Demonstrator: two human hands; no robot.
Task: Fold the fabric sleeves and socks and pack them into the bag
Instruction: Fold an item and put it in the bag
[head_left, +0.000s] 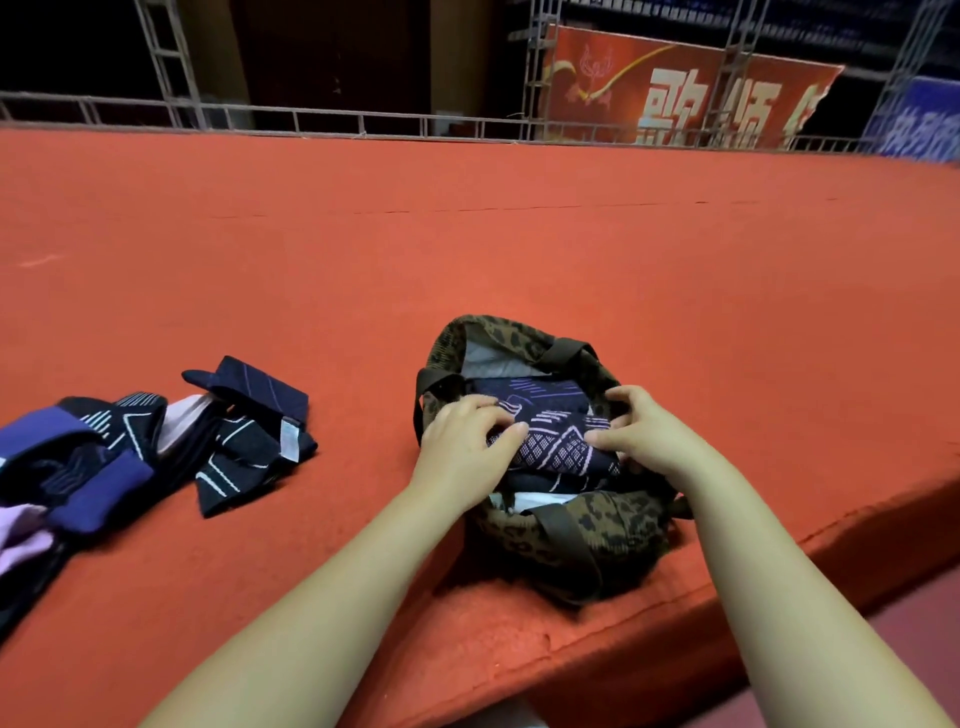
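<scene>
Leopard-print fabric bag (613, 525) under both hands, a folded dark patterned fabric piece (550, 441) being settled inside
Best pressed flat and squared to leave room; left hand (467, 441) and right hand (641, 428) curl their fingers onto its ends, while unpacked dark and purple sleeves and socks (156, 447) wait well left of the left hand

One bag (597, 530), two hands, one banner (675, 93)

Red carpeted platform (519, 249), metal truss railing (311, 117) behind, red banner (675, 93) w/ white characters.
</scene>
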